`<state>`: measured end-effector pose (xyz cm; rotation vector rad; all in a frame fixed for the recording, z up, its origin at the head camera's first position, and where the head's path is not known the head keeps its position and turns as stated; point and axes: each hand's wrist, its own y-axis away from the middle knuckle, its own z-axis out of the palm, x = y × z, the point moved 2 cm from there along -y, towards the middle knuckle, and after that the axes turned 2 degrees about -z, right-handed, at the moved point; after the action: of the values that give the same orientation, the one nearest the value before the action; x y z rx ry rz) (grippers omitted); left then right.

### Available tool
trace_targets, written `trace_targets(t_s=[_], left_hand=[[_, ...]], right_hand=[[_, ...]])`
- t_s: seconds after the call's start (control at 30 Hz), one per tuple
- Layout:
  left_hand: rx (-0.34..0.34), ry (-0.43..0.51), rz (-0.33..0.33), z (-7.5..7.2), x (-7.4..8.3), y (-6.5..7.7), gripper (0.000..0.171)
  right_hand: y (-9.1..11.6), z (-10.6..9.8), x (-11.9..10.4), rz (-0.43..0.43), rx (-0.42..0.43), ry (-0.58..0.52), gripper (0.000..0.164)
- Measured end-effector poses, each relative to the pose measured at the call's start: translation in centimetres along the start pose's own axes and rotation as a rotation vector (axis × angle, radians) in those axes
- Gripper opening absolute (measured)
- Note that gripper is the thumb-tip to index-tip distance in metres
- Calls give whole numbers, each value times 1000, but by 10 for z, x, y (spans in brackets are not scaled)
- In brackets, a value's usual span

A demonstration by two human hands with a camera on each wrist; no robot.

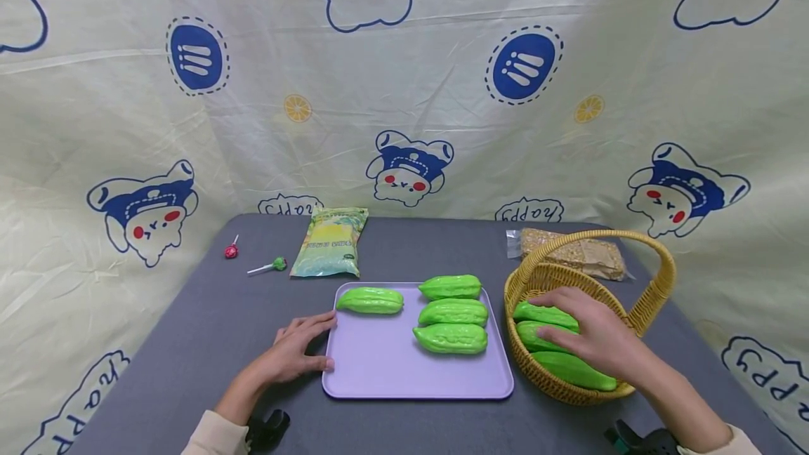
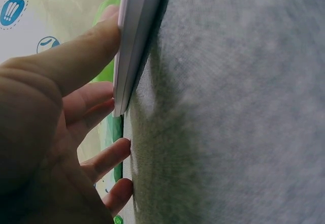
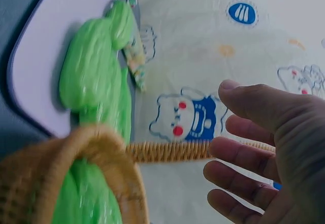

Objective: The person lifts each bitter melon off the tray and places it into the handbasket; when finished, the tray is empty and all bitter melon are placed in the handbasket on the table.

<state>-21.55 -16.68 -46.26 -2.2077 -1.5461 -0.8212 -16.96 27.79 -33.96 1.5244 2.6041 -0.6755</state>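
On the lilac tray (image 1: 379, 378), one green bitter melon (image 1: 370, 300) lies at the upper left. Three more form a column at the right, the lowest bitter melon (image 1: 451, 339) nearest me. My left hand (image 1: 293, 353) touches the tray's left edge with thumb and fingertips; the left wrist view shows the fingers (image 2: 109, 160) spread beside the rim. Over the wicker basket (image 1: 550, 388) hovers my right hand (image 1: 597, 332), fingers apart and holding nothing in the right wrist view. Three bitter melons show inside the basket, including a long one (image 1: 571, 369) in front, partly hidden by the hand.
Behind the tray stands a yellow-green snack bag (image 1: 330, 243). A green lollipop (image 1: 268, 266) and a red lollipop (image 1: 231, 250) lie to its left. A clear bag of grain-like food (image 1: 571, 253) sits behind the basket, whose tall handle (image 1: 663, 272) arches up beside my right hand.
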Motion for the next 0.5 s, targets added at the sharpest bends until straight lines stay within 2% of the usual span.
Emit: trace_targets(t_s=[0.13,0.33,0.5], left_hand=[[-3,-2,-2,0,0,0,76],[-1,-2,1,0,0,0,76],[-4,-4,1,-1,1,1,76]], right_hand=[[-4,5,-15,-78,44,0,31],[-13,20,-32,-131,45,-28,35],[-25,37,-44,-217,64,-37,40]])
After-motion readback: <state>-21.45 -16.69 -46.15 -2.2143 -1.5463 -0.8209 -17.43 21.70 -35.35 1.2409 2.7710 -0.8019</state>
